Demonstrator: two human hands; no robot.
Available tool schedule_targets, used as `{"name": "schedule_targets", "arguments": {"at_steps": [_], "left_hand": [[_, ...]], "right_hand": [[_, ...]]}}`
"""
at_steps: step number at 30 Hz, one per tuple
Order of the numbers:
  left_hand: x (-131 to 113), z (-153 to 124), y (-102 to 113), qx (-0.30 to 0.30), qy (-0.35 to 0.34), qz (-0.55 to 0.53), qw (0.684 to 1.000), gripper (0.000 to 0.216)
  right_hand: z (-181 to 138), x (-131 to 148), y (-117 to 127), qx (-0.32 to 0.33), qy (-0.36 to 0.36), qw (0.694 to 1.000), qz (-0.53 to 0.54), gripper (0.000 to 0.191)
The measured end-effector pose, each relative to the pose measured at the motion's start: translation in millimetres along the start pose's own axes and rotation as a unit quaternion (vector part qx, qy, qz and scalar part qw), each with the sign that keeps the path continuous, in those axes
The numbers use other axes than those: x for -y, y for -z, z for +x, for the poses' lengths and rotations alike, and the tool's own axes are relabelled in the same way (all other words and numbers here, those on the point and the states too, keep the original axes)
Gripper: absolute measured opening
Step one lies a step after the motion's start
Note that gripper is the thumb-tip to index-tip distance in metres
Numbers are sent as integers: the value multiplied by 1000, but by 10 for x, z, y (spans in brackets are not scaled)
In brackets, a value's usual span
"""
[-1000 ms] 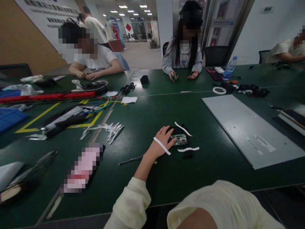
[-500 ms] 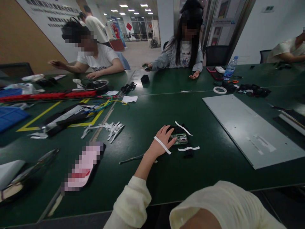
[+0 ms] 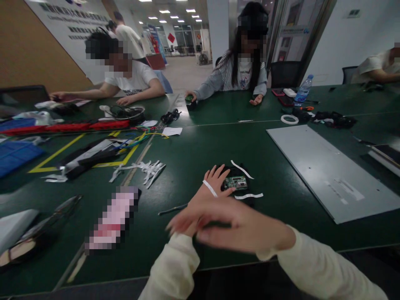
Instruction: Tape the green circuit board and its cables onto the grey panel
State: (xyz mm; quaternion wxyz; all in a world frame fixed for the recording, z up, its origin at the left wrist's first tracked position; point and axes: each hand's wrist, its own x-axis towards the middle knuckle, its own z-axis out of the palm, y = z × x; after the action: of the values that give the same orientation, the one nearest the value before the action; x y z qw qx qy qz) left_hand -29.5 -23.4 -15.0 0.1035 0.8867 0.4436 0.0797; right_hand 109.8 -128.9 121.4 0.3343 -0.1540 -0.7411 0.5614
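My left hand (image 3: pixel 215 183) rests flat on the green table, fingers spread, its fingertips on a small green circuit board (image 3: pixel 236 182) that lies on a black part. A white tape strip (image 3: pixel 209 188) is stuck across the back of this hand. Two more white strips (image 3: pixel 242 168) lie beside the board. My right hand (image 3: pixel 218 223) reaches across over my left wrist, fingers stretched out and blurred by motion, with nothing in it.
A grey metal panel (image 3: pixel 325 166) lies to the right. White tape scraps (image 3: pixel 146 170), a thin tool (image 3: pixel 171 208), cables and red bars (image 3: pixel 78 126) sit to the left. Three other people sit at the far side; a water bottle (image 3: pixel 302 90) and tape roll (image 3: pixel 288 119) stand there.
My right hand has come up into view and swung left over my left wrist. The left hand has stayed on the board. The person opposite has reached out to a small black box.
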Motion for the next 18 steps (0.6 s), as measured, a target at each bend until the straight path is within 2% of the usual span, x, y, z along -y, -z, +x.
{"name": "schedule_targets", "arguments": {"at_steps": [2, 3, 4, 6, 9, 11, 13, 18], "left_hand": [[1, -11, 14, 8, -9, -3, 1000, 75], [-4, -21, 36, 7, -18, -8, 1000, 76], [-13, -33, 65, 5, -27, -13, 1000, 78], [-36, -55, 132, 8, -40, -23, 999, 82], [-61, -69, 201, 24, -48, -31, 998, 82], [-66, -63, 213, 31, -46, -31, 998, 82], [-66, -51, 214, 32, -41, -28, 998, 83], [-58, -19, 264, 41, -48, -33, 998, 87]], "right_hand": [[-166, -291, 378, -139, -45, 988, -44, 33], [-281, -451, 610, -215, -103, 967, -93, 34], [-415, -605, 853, -286, -161, 932, -156, 35], [-717, -865, 1309, -391, -256, 828, -310, 42], [-1154, -1095, 1761, -434, -414, 644, -474, 51], [-1375, -1184, 1891, -449, -444, 605, -484, 55], [-1529, -1275, 1946, -457, -458, 588, -485, 58], [-1747, -1590, 2045, -446, -487, 504, -556, 60]]}}
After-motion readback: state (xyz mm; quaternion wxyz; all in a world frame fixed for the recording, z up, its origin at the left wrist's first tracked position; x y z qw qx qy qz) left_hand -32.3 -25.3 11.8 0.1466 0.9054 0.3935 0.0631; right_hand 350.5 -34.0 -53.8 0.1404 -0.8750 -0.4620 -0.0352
